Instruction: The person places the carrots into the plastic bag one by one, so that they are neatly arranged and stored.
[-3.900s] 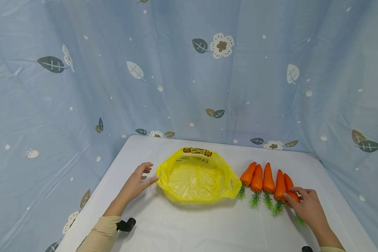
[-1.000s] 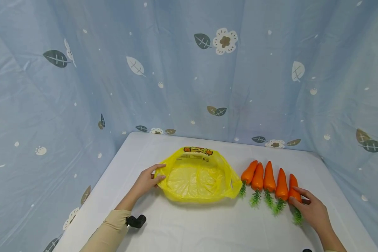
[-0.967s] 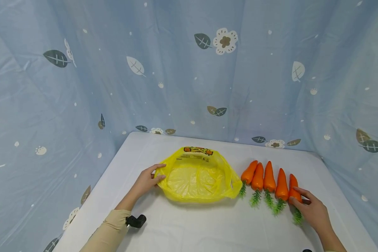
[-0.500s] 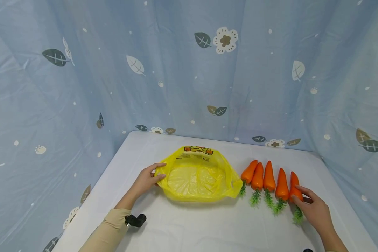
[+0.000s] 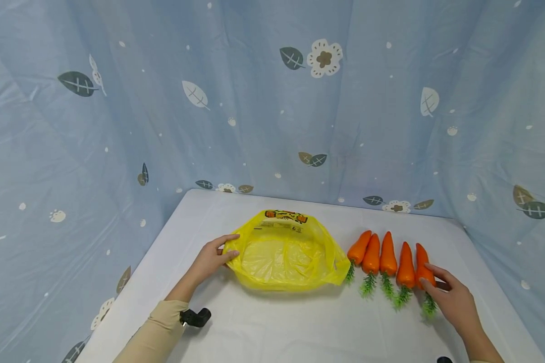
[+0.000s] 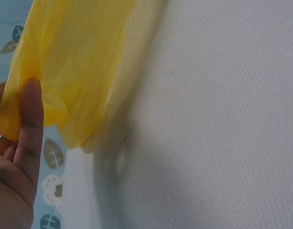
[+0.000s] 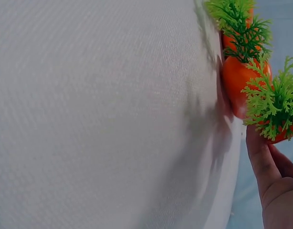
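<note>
**Pinching a yellow bag (image 5: 283,257) at the left, the last carrot (image 5: 422,262) at the right**

At the left, clamps the rim of the bag with the left hand (image 5: 209,259), with plastic between thumb and fingers. Differs from 3.9 seconds ago: now fingers around the rim, instead of raised away from it. In the middle, practically the same place and the same open mouth for the bag. At the right, grips the carrot between thumb and fingers of the right hand (image 5: 454,297). Compared with 3.9 seconds ago, no longer close against its neighbour, but with a gap at the thick end; compared with half a second ago, with the tip a little more to the left. Impossible to tell whether fully off the cloth.

Again from the left: a beige sleeve (image 5: 152,333) of folded fabric, a black device (image 5: 195,317) at the wrist. Next, thin, half-transparent plastic with many wrinkles, oval in shape, with a dark and orange print at the far side. Just beside the bag, on the white cloth (image 5: 300,322) of fine woven texture, four other carrots (image 5: 388,257): smooth, shiny, cone-shaped, with tips away from the person and feathery green tops toward the person. Behind, a blue curtain (image 5: 254,126) with soft folds, printed with leaves and flowers.
</note>
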